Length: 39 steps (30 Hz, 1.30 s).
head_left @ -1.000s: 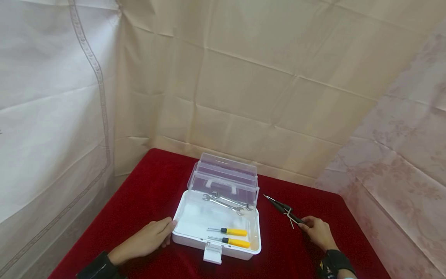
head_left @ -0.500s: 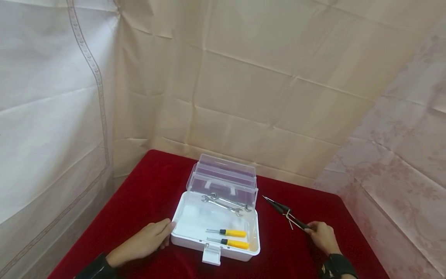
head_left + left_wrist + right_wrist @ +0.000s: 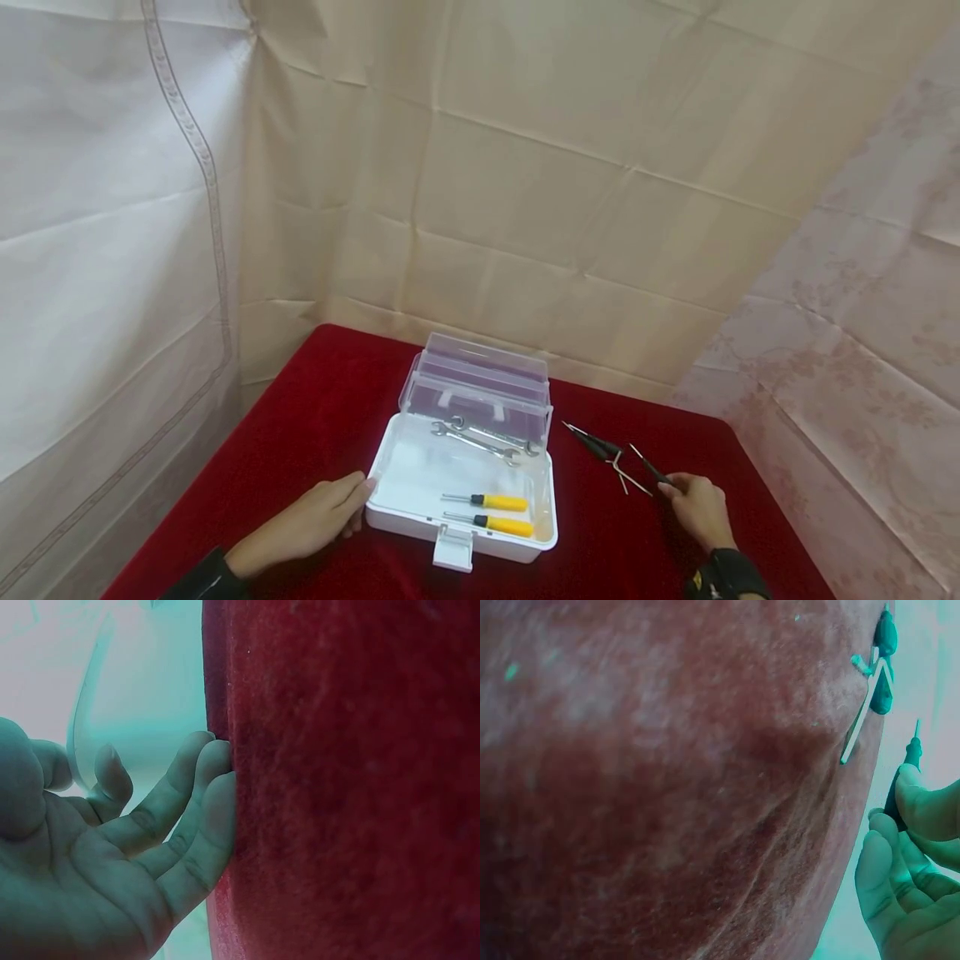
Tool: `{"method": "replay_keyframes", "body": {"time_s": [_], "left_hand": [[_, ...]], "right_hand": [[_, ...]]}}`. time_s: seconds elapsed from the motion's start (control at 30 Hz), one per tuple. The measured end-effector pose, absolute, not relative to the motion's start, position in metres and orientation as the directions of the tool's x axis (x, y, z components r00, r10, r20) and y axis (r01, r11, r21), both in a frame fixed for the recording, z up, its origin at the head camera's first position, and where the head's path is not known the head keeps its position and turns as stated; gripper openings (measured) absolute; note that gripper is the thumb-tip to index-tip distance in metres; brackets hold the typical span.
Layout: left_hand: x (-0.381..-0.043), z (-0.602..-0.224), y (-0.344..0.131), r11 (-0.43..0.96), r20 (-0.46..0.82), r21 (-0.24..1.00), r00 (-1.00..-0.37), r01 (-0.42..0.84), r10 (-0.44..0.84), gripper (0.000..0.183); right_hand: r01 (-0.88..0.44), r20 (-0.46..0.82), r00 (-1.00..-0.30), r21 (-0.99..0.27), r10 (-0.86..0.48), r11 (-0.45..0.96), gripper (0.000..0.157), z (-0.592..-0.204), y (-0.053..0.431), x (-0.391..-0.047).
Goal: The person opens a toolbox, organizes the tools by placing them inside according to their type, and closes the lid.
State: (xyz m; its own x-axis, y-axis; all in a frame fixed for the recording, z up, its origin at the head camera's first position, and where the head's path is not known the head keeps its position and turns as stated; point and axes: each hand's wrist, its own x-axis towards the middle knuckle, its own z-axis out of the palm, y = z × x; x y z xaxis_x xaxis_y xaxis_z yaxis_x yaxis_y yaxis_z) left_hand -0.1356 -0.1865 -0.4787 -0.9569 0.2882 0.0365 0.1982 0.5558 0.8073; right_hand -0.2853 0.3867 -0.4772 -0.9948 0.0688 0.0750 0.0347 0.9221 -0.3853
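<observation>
A white toolbox (image 3: 405,521) stands with its clear lid (image 3: 480,387) tipped back. My left hand (image 3: 318,515) pinches its left rim between thumb and index finger, while the other fingers (image 3: 217,810) rest by the red cloth. To the right of the box, my right hand (image 3: 699,508) holds a slim black-handled screwdriver (image 3: 652,467) by its handle, tip pointing away, just above the table. Beside it lie black-handled tools (image 3: 596,446) and pale L-shaped hex keys (image 3: 624,477). Inside the box are two wrenches (image 3: 476,442) and two yellow-handled screwdrivers (image 3: 506,503).
A red cloth (image 3: 300,417) covers the table. Beige fabric (image 3: 525,183) hangs behind it, with pale curtains (image 3: 112,250) on either side. The box's white latch (image 3: 453,550) hangs down in front.
My right hand has drawn the black screwdriver away from the other tools and lifted it slightly; the hex keys stay on the cloth. The left hand keeps its place at the box.
</observation>
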Motion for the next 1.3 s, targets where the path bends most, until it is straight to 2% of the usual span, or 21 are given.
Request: {"method": "replay_keyframes", "body": {"time_s": [0.27,0.8,1.3], "left_hand": [[-0.135,-0.478,-0.186,0.557,0.030,0.807,-0.956,0.195,0.291,0.040],[-0.134,-0.476,-0.184,0.540,0.033,0.819,-0.955,0.194,0.293,0.031],[-0.134,-0.478,-0.184,0.545,0.026,0.817,-0.956,0.189,0.293,0.031]], "right_hand": [[0.010,0.160,-0.984,-0.397,0.080,0.918,0.029,-0.475,0.379,-0.285],[0.011,0.192,-0.976,-0.428,0.102,0.904,0.029,-0.472,0.376,-0.286],[-0.045,0.260,-0.963,-0.432,0.077,0.901,0.027,-0.463,0.364,-0.287]]}}
